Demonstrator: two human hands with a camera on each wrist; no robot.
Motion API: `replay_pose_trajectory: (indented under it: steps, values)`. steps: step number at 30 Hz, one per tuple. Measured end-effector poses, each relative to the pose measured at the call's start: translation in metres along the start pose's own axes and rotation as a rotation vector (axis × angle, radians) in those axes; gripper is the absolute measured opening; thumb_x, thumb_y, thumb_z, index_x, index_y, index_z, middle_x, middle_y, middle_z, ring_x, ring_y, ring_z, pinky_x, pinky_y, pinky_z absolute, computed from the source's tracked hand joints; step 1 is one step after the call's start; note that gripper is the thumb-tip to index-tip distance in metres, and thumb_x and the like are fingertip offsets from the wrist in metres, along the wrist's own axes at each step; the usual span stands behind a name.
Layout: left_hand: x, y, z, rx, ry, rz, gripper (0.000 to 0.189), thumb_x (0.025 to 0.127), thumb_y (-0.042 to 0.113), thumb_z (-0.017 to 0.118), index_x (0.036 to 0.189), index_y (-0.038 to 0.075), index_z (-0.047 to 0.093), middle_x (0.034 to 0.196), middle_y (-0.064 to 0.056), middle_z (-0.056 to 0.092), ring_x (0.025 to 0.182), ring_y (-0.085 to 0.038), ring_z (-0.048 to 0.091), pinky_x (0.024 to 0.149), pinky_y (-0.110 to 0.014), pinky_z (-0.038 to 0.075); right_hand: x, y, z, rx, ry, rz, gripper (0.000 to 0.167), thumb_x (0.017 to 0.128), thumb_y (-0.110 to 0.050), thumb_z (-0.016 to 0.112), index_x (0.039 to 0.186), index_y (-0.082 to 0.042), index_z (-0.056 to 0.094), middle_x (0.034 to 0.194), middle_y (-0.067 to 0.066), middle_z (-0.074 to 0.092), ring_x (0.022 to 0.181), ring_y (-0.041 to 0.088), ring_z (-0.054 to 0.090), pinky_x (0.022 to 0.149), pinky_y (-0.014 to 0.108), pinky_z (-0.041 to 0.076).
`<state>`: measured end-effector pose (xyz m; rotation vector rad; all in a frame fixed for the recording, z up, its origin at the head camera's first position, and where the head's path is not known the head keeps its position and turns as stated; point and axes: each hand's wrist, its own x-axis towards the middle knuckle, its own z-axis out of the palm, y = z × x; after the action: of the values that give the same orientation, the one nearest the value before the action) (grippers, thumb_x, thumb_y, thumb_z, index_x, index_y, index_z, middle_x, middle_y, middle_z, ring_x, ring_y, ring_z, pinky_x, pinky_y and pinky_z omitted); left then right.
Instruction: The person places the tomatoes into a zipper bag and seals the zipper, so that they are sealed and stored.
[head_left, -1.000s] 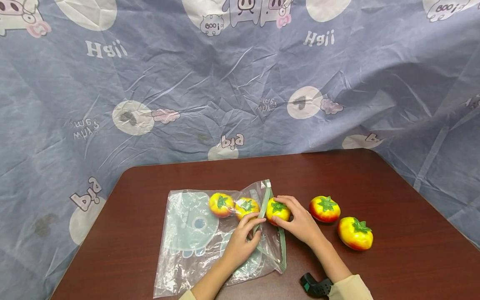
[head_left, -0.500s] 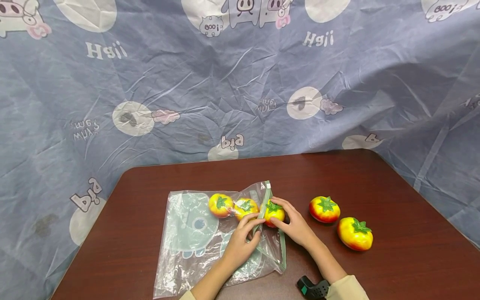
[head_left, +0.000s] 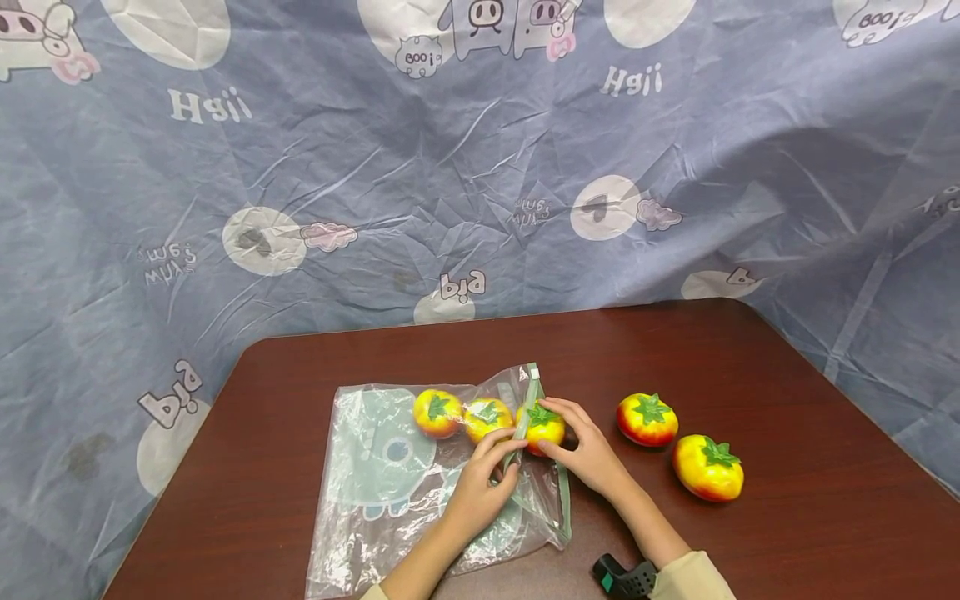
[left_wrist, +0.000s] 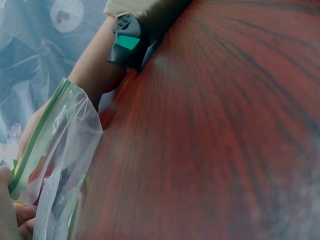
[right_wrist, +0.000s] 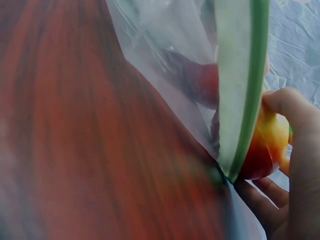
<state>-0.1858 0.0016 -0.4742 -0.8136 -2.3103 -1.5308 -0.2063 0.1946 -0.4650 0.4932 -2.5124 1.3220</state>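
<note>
A clear zip bag (head_left: 375, 542) with a green zip edge lies flat on the table, its mouth facing right. My left hand (head_left: 480, 487) pinches the bag's zip edge (left_wrist: 37, 131) between thumb and fingers. Two yellow-red toy persimmons with green leaves, a left one (head_left: 437, 414) and a right one (head_left: 486, 417), lie inside the bag. At the mouth, my right hand (head_left: 592, 450) holds a third toy persimmon (right_wrist: 265, 145) with thumb and fingers round it. The zip edge covers part of this persimmon in the head view.
Two more toy persimmons, a nearer one (head_left: 708, 468) and a farther one (head_left: 647, 419), lie on the dark red table (head_left: 810, 533) right of my right hand. A black wrist camera (head_left: 622, 577) sits on my right wrist. A printed blue cloth (head_left: 420, 167) hangs behind.
My right hand has moved slightly left with the persimmon, bringing it partly behind the zip edge at the bag's mouth. My left hand keeps its hold on the bag.
</note>
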Motion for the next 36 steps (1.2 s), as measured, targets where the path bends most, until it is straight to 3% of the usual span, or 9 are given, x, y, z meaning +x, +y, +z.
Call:
replay_pose_trajectory:
  steps: [4,8,11,18,23,29,33,36]
  values:
    - [0.001,0.008,-0.002,0.007,0.019,0.014,0.034,0.078,-0.006,0.059,0.11,0.005,0.063,0.123,-0.014,0.055,0.065,-0.014,0.052,0.059,-0.024,0.049,-0.001,-0.004,0.005,0.043,0.002,0.003,0.055,0.079,-0.022,0.069,0.13,-0.02,0.048,0.135,0.005,0.042,0.118,0.021,0.046,0.09,0.025,0.047]
    - [0.001,0.012,-0.003,0.008,0.049,0.065,0.033,0.077,-0.009,0.059,0.107,0.002,0.063,0.119,-0.019,0.056,0.064,-0.015,0.052,0.058,-0.022,0.048,-0.001,-0.022,0.006,0.079,-0.004,-0.014,0.057,0.08,-0.012,0.068,0.132,-0.007,0.045,0.137,0.017,0.038,0.119,0.031,0.045,0.088,0.039,0.048]
    - [0.0,0.005,-0.002,0.004,0.065,0.099,0.033,0.078,-0.007,0.06,0.108,0.005,0.063,0.119,-0.015,0.056,0.064,-0.014,0.052,0.058,-0.018,0.046,-0.002,-0.033,0.005,0.107,-0.014,-0.01,0.059,0.079,-0.009,0.067,0.132,0.0,0.042,0.137,0.023,0.035,0.12,0.038,0.042,0.089,0.047,0.046]
    - [-0.001,-0.008,0.0,-0.009,0.053,0.161,0.032,0.082,0.0,0.058,0.111,0.011,0.061,0.122,-0.008,0.053,0.07,-0.003,0.049,0.061,-0.015,0.047,0.0,-0.007,0.017,0.11,0.002,0.004,0.067,0.076,-0.017,0.072,0.133,-0.007,0.039,0.134,0.016,0.037,0.122,0.034,0.04,0.089,0.045,0.047]
    - [0.0,-0.006,0.001,-0.003,0.067,0.17,0.032,0.079,-0.004,0.059,0.109,0.008,0.062,0.12,-0.011,0.055,0.067,-0.008,0.05,0.06,-0.016,0.046,0.001,-0.006,0.016,0.092,0.005,0.007,0.064,0.075,-0.013,0.072,0.132,-0.007,0.043,0.131,0.018,0.036,0.117,0.032,0.044,0.088,0.044,0.048]
    - [0.002,0.012,-0.005,-0.015,0.082,0.199,0.03,0.076,-0.012,0.058,0.104,-0.002,0.062,0.113,-0.022,0.056,0.063,-0.018,0.05,0.058,-0.016,0.045,0.0,-0.007,0.016,0.083,0.012,0.055,0.066,0.075,-0.017,0.072,0.134,-0.011,0.043,0.126,0.015,0.039,0.107,0.024,0.046,0.084,0.033,0.05]
    - [0.003,0.027,-0.012,-0.024,0.082,0.222,0.03,0.075,-0.015,0.058,0.102,-0.005,0.062,0.111,-0.024,0.056,0.064,-0.018,0.049,0.057,-0.015,0.045,0.0,-0.007,0.017,0.154,0.007,0.055,0.064,0.076,-0.017,0.072,0.133,-0.011,0.043,0.127,0.013,0.04,0.112,0.026,0.045,0.089,0.034,0.049]
    - [0.004,0.03,-0.013,-0.027,0.087,0.232,0.03,0.074,-0.015,0.058,0.102,-0.005,0.062,0.11,-0.024,0.056,0.063,-0.017,0.049,0.057,-0.014,0.044,-0.001,-0.007,0.016,0.202,-0.005,0.035,0.059,0.079,-0.016,0.069,0.131,-0.01,0.044,0.128,0.014,0.041,0.115,0.03,0.045,0.091,0.035,0.047]
